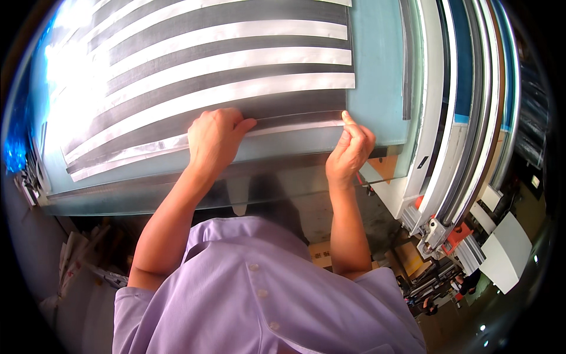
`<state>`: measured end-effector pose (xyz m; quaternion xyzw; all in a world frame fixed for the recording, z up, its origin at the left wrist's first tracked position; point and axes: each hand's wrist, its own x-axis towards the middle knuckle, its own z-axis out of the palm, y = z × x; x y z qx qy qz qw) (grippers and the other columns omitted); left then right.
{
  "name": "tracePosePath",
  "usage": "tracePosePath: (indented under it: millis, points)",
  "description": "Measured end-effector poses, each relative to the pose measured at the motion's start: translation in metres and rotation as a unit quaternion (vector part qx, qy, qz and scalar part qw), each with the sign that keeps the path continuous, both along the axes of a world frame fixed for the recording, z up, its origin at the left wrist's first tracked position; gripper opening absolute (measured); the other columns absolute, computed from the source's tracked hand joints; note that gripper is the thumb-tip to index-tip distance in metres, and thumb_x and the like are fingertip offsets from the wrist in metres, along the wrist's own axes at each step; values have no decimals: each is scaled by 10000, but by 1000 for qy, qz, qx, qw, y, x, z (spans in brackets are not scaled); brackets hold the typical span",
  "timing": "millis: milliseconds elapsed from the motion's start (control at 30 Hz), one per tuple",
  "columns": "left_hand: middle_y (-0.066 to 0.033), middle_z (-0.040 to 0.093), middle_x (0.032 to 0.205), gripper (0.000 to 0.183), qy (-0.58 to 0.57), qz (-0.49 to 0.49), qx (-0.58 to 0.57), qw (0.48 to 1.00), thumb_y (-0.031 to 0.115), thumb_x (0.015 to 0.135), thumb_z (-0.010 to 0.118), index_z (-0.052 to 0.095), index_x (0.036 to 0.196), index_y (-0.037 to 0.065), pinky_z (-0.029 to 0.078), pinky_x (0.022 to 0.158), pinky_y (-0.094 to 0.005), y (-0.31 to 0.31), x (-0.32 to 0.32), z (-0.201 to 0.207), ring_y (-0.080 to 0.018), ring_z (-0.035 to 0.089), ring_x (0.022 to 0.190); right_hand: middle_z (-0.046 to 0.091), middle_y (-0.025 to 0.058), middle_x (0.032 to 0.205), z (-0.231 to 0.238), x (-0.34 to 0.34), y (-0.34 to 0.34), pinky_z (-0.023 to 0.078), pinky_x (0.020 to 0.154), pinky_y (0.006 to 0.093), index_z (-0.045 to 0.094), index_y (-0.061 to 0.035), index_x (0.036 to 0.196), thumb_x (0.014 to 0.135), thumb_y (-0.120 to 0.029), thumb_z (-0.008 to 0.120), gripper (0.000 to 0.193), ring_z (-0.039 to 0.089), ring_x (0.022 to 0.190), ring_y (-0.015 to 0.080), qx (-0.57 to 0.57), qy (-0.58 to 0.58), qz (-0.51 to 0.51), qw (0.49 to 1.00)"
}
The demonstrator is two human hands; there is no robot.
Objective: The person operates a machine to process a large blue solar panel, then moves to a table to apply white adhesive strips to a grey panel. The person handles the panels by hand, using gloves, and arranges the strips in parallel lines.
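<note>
A dark grey sheet [295, 100] with parallel white strips lies on a pale glass tabletop [377, 112]. Along its near edge runs a narrow white strip [289, 127], with a thin shiny line just beyond it. My left hand [215, 138] is curled over this strip near its middle, thumb pointing right along the edge; the fingertips are hidden beneath the hand. At the strip's right end, my right hand [352, 150] is closed in a pinch, index fingertip at the sheet's corner and the other fingers folded in.
Long metal and white rails [471, 88] run along the table's right side, ending in a bracket with orange-red parts [457, 236]. Blue shiny film [16, 144] hangs at the far left. Glare covers the sheet's upper left. A white panel [508, 253] stands at the lower right.
</note>
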<state>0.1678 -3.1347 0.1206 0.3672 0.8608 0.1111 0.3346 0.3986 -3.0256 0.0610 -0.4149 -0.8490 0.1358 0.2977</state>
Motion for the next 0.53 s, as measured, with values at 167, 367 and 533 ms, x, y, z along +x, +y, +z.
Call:
tracePosePath:
  millis: [167, 367, 533]
  points:
    - [-67, 613, 538, 309, 7, -6, 3, 1000, 350, 852, 697, 707, 722, 69, 459, 528, -366, 1, 0, -2, -241, 605, 511, 709, 64, 1113, 2, -1, 0, 391, 882, 374, 552, -54, 1024, 863, 50, 602, 198, 540, 917, 267, 11, -20, -3, 1000]
    - [-65, 607, 525, 321, 23, -14, -14, 1000, 356, 843, 702, 692, 697, 71, 466, 533, -378, 0, 1, -4, -259, 608, 518, 676, 98, 1102, 37, -47, 7, 373, 903, 454, 558, -59, 1162, 838, -54, 680, 346, 519, 1072, 329, -8, -128, -63, 990]
    - [-72, 611, 527, 348, 30, -38, -1, 999, 361, 852, 695, 684, 685, 56, 483, 553, -402, 2, 0, 0, -266, 629, 538, 316, 163, 1532, 15, -131, 6, 281, 1071, 535, 447, -145, 1375, 814, -275, 730, 642, 396, 1319, 393, -16, 45, 156, 987]
